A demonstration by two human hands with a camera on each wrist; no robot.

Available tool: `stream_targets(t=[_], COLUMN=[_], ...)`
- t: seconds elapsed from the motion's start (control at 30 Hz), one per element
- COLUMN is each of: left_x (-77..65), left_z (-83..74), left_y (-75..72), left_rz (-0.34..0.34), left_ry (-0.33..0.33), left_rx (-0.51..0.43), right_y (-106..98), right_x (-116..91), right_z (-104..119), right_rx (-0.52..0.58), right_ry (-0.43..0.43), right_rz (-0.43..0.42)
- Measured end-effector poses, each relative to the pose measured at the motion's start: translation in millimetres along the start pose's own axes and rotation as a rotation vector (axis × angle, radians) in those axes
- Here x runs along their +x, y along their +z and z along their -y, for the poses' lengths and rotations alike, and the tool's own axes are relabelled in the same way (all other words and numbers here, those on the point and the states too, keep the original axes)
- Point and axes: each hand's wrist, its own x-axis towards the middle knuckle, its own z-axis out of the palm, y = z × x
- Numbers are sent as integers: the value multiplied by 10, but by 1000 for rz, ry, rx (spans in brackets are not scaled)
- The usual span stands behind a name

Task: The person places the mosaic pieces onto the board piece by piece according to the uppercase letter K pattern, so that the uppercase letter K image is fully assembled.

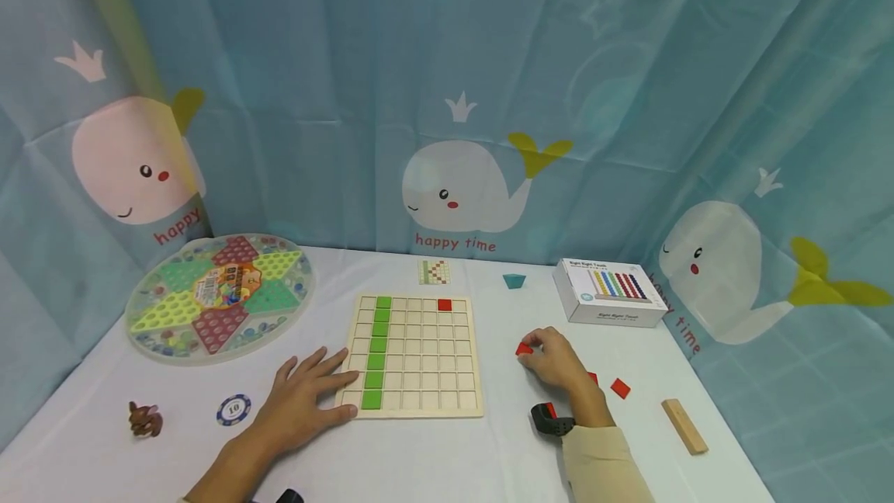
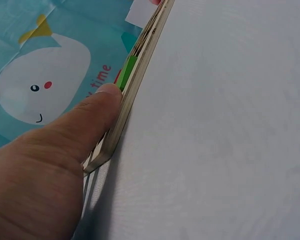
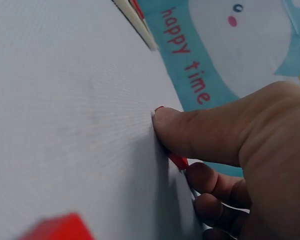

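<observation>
A wooden grid board [image 1: 422, 363] lies in the middle of the table, with a column of green square tiles [image 1: 376, 362] near its left side and one red tile [image 1: 445, 305] in its top row. My left hand [image 1: 300, 398] rests with spread fingers on the board's left edge; the left wrist view shows its thumb on the wooden rim beside a green tile [image 2: 126, 73]. To the right of the board, my right hand [image 1: 555, 359] pinches a red square tile [image 1: 524, 349] between thumb and fingers, low at the tabletop. Part of that tile [image 3: 178, 161] shows under the thumb in the right wrist view.
More red tiles [image 1: 620, 388] lie around the right forearm, with a wooden block [image 1: 685, 427] farther right. Behind stand a white box [image 1: 610, 293], a teal piece [image 1: 514, 281] and a pattern card [image 1: 434, 272]. At left are a Chinese checkers board [image 1: 220, 297], poker chip [image 1: 233, 410] and brown figurine [image 1: 145, 419].
</observation>
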Motion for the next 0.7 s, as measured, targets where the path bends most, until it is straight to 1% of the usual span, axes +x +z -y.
stream_targets(t=[0.17, 0.37, 0.57, 0.7], left_x=[-4, -5, 1, 2], left_z=[13, 23, 25, 19], left_y=[10, 14, 20, 7], left_rz=[5, 2, -1, -4], left_ry=[-3, 0, 7, 11], left_rx=[4, -1, -2, -3], right_y=[24, 23, 8, 12], right_x=[-13, -25, -41, -40], right_z=[37, 53, 41, 19], right_rx=[-24, -39, -47, -56], right_ry=[7, -14, 22, 19], right_rz=[-1, -7, -15, -11])
